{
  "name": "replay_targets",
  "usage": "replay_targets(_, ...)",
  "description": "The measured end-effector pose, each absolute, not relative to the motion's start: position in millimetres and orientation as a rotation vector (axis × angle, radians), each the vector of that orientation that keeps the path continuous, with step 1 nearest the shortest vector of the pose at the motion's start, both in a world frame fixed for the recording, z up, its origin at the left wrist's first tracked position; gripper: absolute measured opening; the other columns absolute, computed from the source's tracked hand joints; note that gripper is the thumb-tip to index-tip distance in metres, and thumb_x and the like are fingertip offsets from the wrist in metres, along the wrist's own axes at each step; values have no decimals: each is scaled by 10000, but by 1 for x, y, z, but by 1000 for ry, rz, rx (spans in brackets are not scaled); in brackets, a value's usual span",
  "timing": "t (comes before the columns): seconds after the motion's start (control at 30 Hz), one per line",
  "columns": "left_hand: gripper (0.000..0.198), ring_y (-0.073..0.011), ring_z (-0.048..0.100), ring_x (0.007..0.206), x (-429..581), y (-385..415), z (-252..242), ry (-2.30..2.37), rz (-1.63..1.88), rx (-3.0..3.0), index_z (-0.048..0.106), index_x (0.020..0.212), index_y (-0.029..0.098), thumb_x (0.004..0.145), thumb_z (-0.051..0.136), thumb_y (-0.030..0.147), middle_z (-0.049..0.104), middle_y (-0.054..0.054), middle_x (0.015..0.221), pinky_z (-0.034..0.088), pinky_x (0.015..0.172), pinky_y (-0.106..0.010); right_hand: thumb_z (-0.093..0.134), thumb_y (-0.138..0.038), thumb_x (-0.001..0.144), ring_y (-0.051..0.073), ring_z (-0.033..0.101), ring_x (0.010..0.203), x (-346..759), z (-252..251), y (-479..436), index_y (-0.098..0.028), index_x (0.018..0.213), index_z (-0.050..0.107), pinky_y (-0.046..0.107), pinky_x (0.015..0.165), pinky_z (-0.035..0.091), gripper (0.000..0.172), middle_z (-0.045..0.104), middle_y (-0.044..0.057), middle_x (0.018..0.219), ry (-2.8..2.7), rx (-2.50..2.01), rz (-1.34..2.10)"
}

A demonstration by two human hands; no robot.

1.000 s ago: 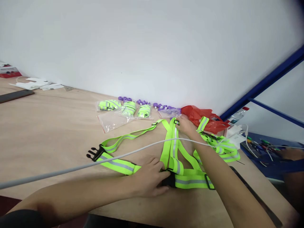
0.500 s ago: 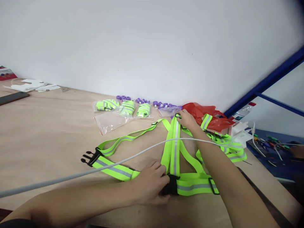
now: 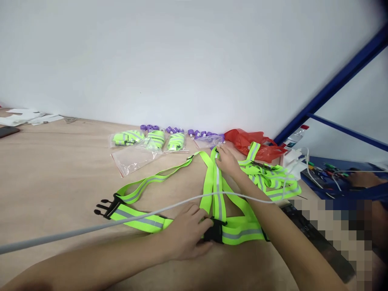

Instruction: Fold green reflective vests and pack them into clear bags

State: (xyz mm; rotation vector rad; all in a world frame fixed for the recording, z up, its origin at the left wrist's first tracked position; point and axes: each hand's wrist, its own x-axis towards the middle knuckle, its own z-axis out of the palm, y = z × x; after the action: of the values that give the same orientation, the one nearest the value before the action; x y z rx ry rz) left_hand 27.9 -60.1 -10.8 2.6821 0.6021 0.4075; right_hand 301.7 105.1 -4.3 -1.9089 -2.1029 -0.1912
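Observation:
A neon-yellow reflective harness [image 3: 242,233] with grey stripes lies spread on the table in front of me. My left hand [image 3: 189,232] is closed at its lower middle, fingers curled against the black square piece [image 3: 214,231] where the straps meet. Farther up, my right hand [image 3: 227,160] pinches the top of the upright strap [image 3: 217,182], by a small black slider that its fingers partly cover. To the left, a black side-release buckle [image 3: 109,207] with bare prongs ends the waist strap. A grey cable [image 3: 121,221] crosses in front of the harness and over my right forearm.
Bagged rolled harnesses [image 3: 154,139], purple caps [image 3: 200,133] and a red plastic bag [image 3: 254,145] line the wall. More loose reflective straps [image 3: 273,182] lie at right, near a bottle [image 3: 295,136] and a dark keyboard-like object [image 3: 318,242]. Another person's hand [image 3: 363,178] is at far right.
The view has turned right, so the scene sits farther left. Both hands stay at the same spots on the harness. The other person's hand shows more clearly at right.

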Motion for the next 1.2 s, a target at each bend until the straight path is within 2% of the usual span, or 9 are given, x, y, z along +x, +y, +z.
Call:
replay_targets(0.1, 310, -260, 575, 1044, 28, -60, -8, 604, 379, 2660, 590, 1114, 184, 917, 639, 420, 635, -81, 1154, 487, 889, -377, 536, -234, 905, 327, 448, 1427, 288, -4, 61, -119, 1464, 485, 517, 1167, 402, 572, 493, 187, 1526, -2153, -1790, -203)
replay_targets(0.23, 371, -286, 588, 1078, 26, -58, -5, 599, 359, 2675, 596, 1141, 180, 911, 669, 463, 650, -94, 1153, 482, 952, -408, 506, -273, 976, 279, 554, 1337, 269, 4, -15, -181, 1391, 540, 494, 1114, 477, 426, 608, 152, 1405, -2211, -1419, -195)
replay_targets(0.43, 675, -269, 624, 1117, 19, -55, 8, 503, 488, 2641, 436, 1442, 220, 891, 714, 494, 657, -95, 1261, 504, 931, -355, 481, -131, 956, 229, 660, 1176, 257, 13, -89, -226, 1281, 590, 427, 1019, 554, 356, 701, 96, 1233, -2268, -1178, -237)
replay_targets(0.6, 247, -252, 659, 1053, -19, -48, 32, 605, 731, 2690, 626, 1173, 182, 962, 596, 307, 720, -94, 1133, 513, 905, -353, 487, -158, 960, 234, 682, 1150, 249, 4, -91, -225, 1288, 598, 407, 986, 571, 353, 713, 98, 1233, -2341, -1066, -173)
replay_targets(0.73, 183, -223, 666, 992, -94, -62, 40, 1259, 1168, 2396, 638, 1090, 214, 1007, 497, 295, 730, -71, 1056, 514, 874, -354, 472, -186, 957, 251, 697, 1130, 233, -5, -84, -226, 1261, 631, 427, 960, 577, 346, 720, 101, 1242, -2444, -1046, -166)
replay_targets(0.83, 258, -232, 666, 888, -143, -81, 32, 1879, 1325, 1954, 635, 976, 218, 932, 591, 468, 720, -58, 962, 520, 799, -358, 462, -181, 953, 246, 707, 1097, 218, -3, -78, -228, 1204, 668, 418, 946, 586, 328, 740, 96, 1199, -2475, -974, -155)
replay_targets(0.93, 416, -262, 661, 868, -161, -92, 19, 2126, 1048, 1700, 635, 940, 220, 849, 609, 626, 719, -63, 950, 508, 707, -354, 467, -159, 943, 254, 696, 1109, 202, 5, -75, -225, 1168, 680, 428, 949, 588, 317, 741, 99, 1192, -2487, -914, -104)
replay_targets(1.1, 369, -231, 646, 748, -147, -85, 8, 2071, 946, 1663, 573, 887, 230, 834, 602, 594, 697, -36, 839, 491, 661, -341, 472, -122, 924, 274, 664, 1163, 182, 9, -78, -205, 1201, 675, 473, 1009, 554, 353, 729, 115, 1210, -2563, -839, -53)
replay_targets(1.2, 442, -231, 657, 746, -145, -76, 6, 2077, 1062, 1556, 514, 1059, 226, 801, 623, 568, 688, -21, 842, 507, 657, -335, 476, -103, 919, 271, 645, 1186, 177, 2, -82, -187, 1199, 671, 481, 1035, 537, 351, 719, 120, 1220, -2559, -825, -28)
